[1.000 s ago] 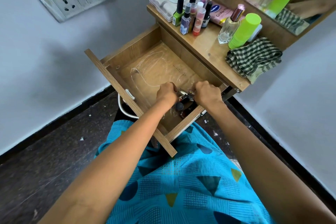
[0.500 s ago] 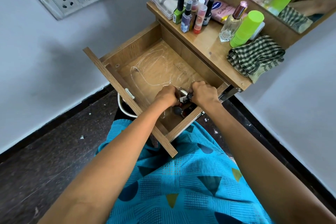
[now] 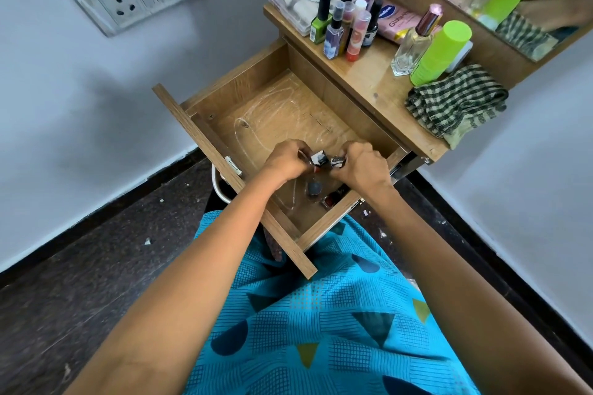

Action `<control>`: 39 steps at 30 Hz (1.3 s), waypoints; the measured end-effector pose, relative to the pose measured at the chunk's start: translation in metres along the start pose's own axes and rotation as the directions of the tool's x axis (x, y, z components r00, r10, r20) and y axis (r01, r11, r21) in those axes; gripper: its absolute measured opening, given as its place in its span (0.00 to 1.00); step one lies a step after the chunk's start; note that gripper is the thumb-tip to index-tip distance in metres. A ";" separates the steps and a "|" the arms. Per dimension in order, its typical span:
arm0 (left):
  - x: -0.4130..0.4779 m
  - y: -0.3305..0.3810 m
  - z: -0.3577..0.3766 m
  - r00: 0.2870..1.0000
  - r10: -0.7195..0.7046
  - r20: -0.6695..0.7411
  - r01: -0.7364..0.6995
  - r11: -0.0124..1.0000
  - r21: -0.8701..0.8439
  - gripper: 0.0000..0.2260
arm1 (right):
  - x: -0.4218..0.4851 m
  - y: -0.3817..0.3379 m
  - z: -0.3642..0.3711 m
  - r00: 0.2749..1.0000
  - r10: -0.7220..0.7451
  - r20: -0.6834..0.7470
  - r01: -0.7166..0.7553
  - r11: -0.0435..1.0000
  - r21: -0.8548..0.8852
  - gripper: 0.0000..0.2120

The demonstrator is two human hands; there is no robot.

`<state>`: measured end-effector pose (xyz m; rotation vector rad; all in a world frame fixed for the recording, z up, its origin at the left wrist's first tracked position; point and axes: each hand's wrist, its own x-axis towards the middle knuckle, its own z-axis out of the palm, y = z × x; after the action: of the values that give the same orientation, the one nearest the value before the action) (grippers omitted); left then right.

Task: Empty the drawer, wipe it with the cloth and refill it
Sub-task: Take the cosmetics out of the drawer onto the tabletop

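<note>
Drawer (image 3: 256, 112) wide open at frame centre, left hand (image 3: 284, 162) and right hand (image 3: 362, 167) both clenched on small bottles (image 3: 324, 160) above its lower end. 2 more items lie beneath; checked cloth (image 3: 455, 104) sits on the table (image 3: 362, 80), right.

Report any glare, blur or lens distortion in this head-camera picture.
Head view: wide-angle bending bows the wall edges; glare streaks shine on the drawer floor; the small items gripped by the left hand and right hand look slightly blurred; the checked cloth is sharp.
</note>
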<state>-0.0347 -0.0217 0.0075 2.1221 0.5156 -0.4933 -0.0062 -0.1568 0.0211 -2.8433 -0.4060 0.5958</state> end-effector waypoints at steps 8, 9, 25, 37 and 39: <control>-0.004 0.009 -0.014 0.980 0.120 -0.162 -0.154 0.964 -0.218 0.15 | -0.003 0.004 -0.033 0.986 -0.007 -0.166 0.062 0.942 0.329 0.19; -0.005 0.012 -0.015 0.973 0.132 -0.191 -0.178 0.952 -0.247 0.15 | -0.004 0.004 -0.039 0.983 -0.005 -0.183 0.069 0.935 0.347 0.19; 0.015 0.093 -0.012 0.817 0.201 -0.540 -0.446 0.814 -0.372 0.16 | 0.022 -0.005 -0.090 0.817 0.133 -0.561 0.176 0.869 0.463 0.11; 0.042 0.101 0.002 0.777 0.151 -0.612 -0.445 0.818 -0.364 0.15 | 0.037 -0.014 -0.060 0.802 0.296 -0.519 0.054 0.830 0.556 0.15; 0.044 0.101 0.002 0.779 0.140 -0.611 -0.444 0.811 -0.380 0.14 | 0.040 -0.014 -0.060 0.800 0.319 -0.508 0.015 0.836 0.549 0.15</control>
<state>0.0547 -0.0696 0.0503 1.7455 0.5330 0.4485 0.0507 -0.1404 0.0639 -2.3454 0.1092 -0.1632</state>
